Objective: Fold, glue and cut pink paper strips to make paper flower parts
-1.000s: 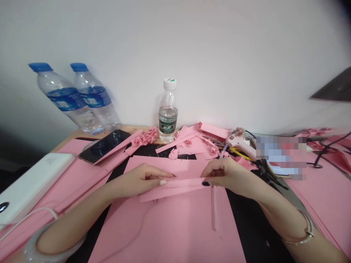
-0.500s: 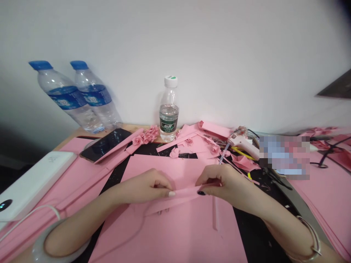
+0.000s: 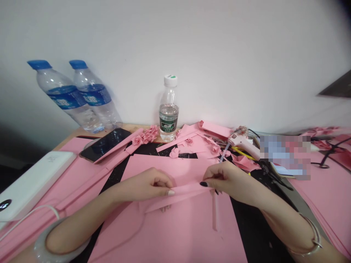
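A long pink paper strip point(image 3: 184, 193) is held between both hands just above a large pink paper sheet point(image 3: 175, 233). My left hand point(image 3: 149, 185) pinches the strip's left part, fingers curled, thumb on top. My right hand point(image 3: 226, 179) pinches its right end with thumb and fingers closed. A narrow pink strip point(image 3: 215, 213) lies on the sheet below my right hand. Small pink paper roses point(image 3: 145, 137) sit at the back of the table.
Two blue-capped water bottles point(image 3: 79, 96) lean at the back left, and a small bottle point(image 3: 168, 111) stands at the back centre. A phone point(image 3: 105, 144) and white power bank point(image 3: 33, 180) lie left. A glue gun point(image 3: 242, 142), pink scraps and cables lie right.
Both hands dropped slightly toward me with the strip, then the right hand shifted a little right and up. The strip is now folded tighter between the pinches.
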Demonstrator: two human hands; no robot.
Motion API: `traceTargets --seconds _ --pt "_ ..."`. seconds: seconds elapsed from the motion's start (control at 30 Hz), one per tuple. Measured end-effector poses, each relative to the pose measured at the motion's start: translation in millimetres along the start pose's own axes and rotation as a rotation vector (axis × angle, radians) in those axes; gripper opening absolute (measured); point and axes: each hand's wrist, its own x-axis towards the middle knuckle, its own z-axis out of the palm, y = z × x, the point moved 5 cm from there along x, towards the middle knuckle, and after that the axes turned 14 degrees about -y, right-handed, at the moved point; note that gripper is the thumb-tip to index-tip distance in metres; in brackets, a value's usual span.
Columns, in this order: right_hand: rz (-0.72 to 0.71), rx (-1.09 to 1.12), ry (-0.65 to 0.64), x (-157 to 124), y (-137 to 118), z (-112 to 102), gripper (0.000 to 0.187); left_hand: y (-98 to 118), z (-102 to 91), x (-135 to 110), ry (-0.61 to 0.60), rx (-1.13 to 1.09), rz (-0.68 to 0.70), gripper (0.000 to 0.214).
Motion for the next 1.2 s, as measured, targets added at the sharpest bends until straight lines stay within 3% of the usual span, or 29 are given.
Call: traceTargets --seconds 0.17,0.43,0.6,0.87,1.2 --pt "-0.036 -0.012 0.016 0.0 7.2 -8.4 0.017 -5.4 -1.2 -2.6 -0.01 -0.161 -0.032 0.029" --pt "-0.074 0.008 0.001 0.3 10.6 -11.7 0.019 -6.7 -3.3 -1.4 -0.001 -0.211 -0.002 0.025" --pt "-0.062 -0.01 0.062 -3.2 12.9 -25.3 0.019 -12.0 -9.7 -5.5 0.083 -0.322 -0.042 0.024" --pt "-0.019 -0.015 0.079 -5.0 10.4 -31.8 0.022 -9.2 -16.3 -7.8 0.101 -0.245 -0.033 0.027" --pt "0.046 -0.018 0.089 -7.1 17.7 -39.7 0.02 -10.5 -17.9 -9.6 0.14 -0.312 -0.049 0.03"
